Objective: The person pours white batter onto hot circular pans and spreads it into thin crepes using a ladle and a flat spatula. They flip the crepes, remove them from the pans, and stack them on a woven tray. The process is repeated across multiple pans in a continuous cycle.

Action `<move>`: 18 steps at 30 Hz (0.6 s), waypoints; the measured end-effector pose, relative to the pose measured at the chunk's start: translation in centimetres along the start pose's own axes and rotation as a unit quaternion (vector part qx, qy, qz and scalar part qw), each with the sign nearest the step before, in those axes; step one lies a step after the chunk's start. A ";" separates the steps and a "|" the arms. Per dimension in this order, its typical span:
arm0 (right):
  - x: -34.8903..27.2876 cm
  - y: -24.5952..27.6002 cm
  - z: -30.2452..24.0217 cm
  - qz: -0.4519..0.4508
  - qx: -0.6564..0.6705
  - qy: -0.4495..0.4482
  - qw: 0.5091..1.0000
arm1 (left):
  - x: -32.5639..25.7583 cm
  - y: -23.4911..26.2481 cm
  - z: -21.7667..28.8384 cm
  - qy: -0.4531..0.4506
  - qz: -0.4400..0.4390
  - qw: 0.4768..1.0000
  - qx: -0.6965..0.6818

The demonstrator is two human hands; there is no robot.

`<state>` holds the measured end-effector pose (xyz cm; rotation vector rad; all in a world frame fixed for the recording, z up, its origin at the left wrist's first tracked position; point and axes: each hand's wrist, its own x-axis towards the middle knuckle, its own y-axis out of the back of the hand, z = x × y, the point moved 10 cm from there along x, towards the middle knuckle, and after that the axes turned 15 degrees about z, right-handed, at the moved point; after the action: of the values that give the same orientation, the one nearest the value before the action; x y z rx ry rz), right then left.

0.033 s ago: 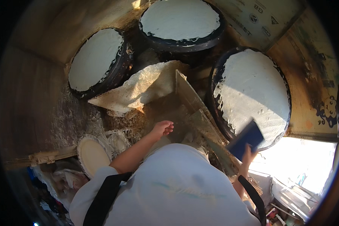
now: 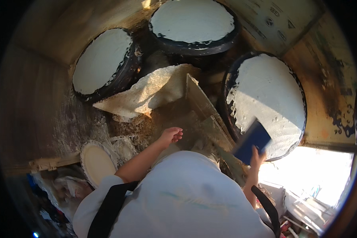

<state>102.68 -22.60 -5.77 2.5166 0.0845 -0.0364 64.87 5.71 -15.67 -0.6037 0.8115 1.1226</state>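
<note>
My right hand (image 2: 257,157) grips a dark blue flat rectangular panel (image 2: 254,142) by its lower edge; motion blurs part of it. The panel is held tilted over the lower left edge of the right large round vessel (image 2: 271,99), which has a dark rim and a whitish top surface, partly sunlit. I cannot tell whether they touch. My left hand (image 2: 171,135) hangs in front of my body with its fingers curled and nothing visible in them. Below it, to the left, stands an oval pale lid-like piece (image 2: 99,164) with a ragged rim.
Two more dark-rimmed round vessels with white tops stand at the far left (image 2: 103,61) and far middle (image 2: 192,22). Between them and me are a rough pale slab (image 2: 154,89) and an upright wooden board (image 2: 204,97). Brown panel walls (image 2: 35,115) enclose the space; clutter lies at both lower corners.
My right hand has moved slightly left and up with the blue panel, which has swung a little left. My left hand stays in place.
</note>
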 end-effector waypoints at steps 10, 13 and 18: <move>2.7 -27.9 -17.0 -0.137 -0.199 0.234 0.942 | -1.1 15.2 0.4 -0.043 0.091 0.983 -0.151; -3.3 -35.7 -19.4 -0.265 -0.338 0.358 0.829 | -1.6 21.2 -1.4 -0.035 0.141 0.966 -0.215; -17.1 -42.8 -22.6 -0.365 -0.124 0.329 0.862 | -2.3 31.0 -3.0 -0.098 0.224 0.934 -0.260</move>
<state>82.77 24.38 -11.64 1.9908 1.2268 0.4951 34.40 12.36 -16.28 -0.7476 0.4814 1.8176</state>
